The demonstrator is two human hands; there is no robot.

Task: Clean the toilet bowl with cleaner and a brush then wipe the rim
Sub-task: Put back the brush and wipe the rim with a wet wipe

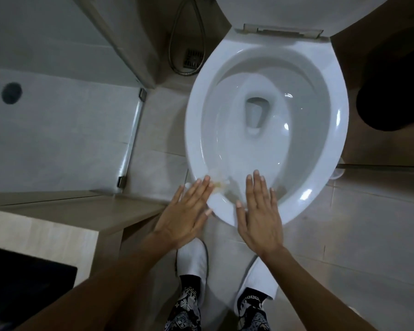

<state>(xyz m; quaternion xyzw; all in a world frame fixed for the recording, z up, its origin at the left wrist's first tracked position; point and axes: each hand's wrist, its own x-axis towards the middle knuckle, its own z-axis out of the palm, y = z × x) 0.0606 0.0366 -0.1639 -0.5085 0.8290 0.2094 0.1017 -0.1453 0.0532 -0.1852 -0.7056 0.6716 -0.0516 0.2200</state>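
The white toilet bowl (339,144) fills the centre of the head view, its lid and seat raised at the top. Water sits around the drain hole (255,113). A small crumpled, stained piece of tissue (219,181) lies blurred on the near left rim. My left hand (185,211) hovers flat over that near rim, fingers straight, its fingertips beside the tissue. My right hand (258,211) is spread flat above the front rim, fingers pointing into the bowl. Neither hand holds anything. No brush or cleaner bottle is visible.
A glass shower partition (129,139) stands left of the toilet. A metal spray hose (177,44) loops over a floor drain (193,58) behind it. A wooden counter (58,235) is at lower left. A black bin (392,101) sits right. My white slippers (194,261) stand on the tiles.
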